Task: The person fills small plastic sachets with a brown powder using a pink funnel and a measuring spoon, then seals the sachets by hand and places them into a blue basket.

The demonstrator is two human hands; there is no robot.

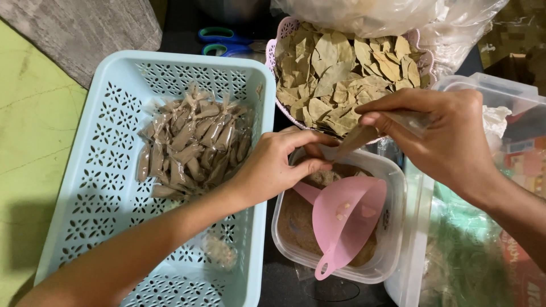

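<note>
L hand (281, 165) and R hand (441, 133) both pinch shut on one small clear sachet (355, 138), held slanted betw. fingertips just above the clear tub (392, 227) of brown powder, w/ a pink funnel (347, 219) lying in the tub. Pale blue perforated basket (102, 170) to the left holds a heap of filled packets (193, 148); pink basket of dried leaves (341, 74) sits behind the hands. Blue-handled scissors (224, 42) lie farther back, near the leaf basket.
</note>
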